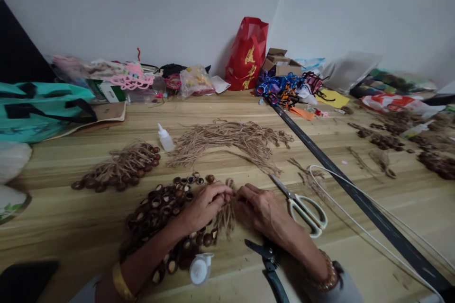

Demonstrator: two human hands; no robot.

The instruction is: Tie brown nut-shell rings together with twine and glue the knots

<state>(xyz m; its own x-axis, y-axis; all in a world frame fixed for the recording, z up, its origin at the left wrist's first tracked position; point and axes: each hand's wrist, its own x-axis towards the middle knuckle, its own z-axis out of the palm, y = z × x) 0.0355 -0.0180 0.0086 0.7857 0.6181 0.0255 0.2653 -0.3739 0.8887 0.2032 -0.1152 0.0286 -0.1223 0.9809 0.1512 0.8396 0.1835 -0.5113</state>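
My left hand (206, 206) and my right hand (259, 208) meet fingertip to fingertip near the table's front, both pinched on a small bundle of jute twine (226, 218) whose frayed ends hang toward me. Under my left wrist lies a heap of hollow brown seed beads (156, 208). A second cluster of beads strung on twine (121, 168) lies to the left. A large loose pile of cut twine (231, 139) is spread behind my hands.
White-handled scissors (302, 206) lie right of my right hand, black pliers (268, 260) by my wrist. Two small glue bottles (165, 138) (199, 269) stand nearby. A black rail (355, 194) and white cord (355, 220) cross the right side. Bags and clutter line the wall.
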